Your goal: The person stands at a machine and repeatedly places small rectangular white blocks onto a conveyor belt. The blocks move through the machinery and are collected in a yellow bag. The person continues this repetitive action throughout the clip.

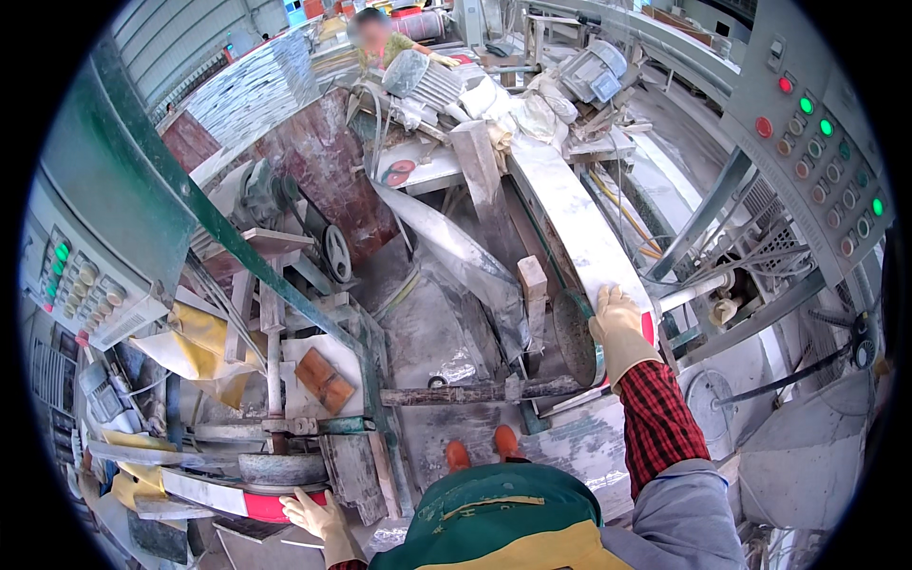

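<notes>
My right hand [622, 332], in a cream glove, lies on the near end of a long white belt [567, 204]. Its fingers are stretched out over the white surface. A red patch [649, 329] shows beside that hand, and a dark round roller end [574, 332] sits just to its left. At the lower left, my left hand [318, 521], also gloved, has its fingers spread. It is next to the red part [266, 506] of a curved white-and-red belt [204, 491]; whether it touches the belt I cannot tell. No object shows in either hand.
Control panels with lit buttons stand at right [815, 142] and left [90, 285]. A green bar [256, 271] slants across the left. Ahead are a wooden post [534, 294], a handwheel [336, 253] and motors [594, 71]. Another person [380, 43] is at the far side.
</notes>
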{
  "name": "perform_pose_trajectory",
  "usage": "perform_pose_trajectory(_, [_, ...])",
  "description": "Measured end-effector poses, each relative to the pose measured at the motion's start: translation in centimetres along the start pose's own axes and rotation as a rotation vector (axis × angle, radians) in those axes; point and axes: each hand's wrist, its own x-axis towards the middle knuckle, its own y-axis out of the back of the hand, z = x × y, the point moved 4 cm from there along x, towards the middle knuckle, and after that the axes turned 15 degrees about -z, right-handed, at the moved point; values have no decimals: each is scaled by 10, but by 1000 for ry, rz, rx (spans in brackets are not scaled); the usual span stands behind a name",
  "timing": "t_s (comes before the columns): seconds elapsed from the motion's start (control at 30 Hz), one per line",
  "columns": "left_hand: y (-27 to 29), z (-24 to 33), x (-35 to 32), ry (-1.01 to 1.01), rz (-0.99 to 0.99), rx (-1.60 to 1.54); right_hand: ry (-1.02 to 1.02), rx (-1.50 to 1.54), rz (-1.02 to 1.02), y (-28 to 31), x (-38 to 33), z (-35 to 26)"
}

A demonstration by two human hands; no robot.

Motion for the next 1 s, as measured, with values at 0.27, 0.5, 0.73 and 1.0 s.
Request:
perform_pose_trajectory(0.27, [49, -61, 58, -18, 382, -138, 71, 12, -48, 18, -21, -3])
perform_pose_trajectory(0.5, [70, -111, 139, 428, 21, -307, 163, 358, 493, -27, -54, 17])
perform_pose_trajectory(0.73, [28, -131, 159, 399, 265, -441, 52, 515, 267, -149, -141, 56])
perform_pose_trajectory(1.0, [20, -139, 169, 354, 314, -510, 39, 389, -443, -273, -103, 55])
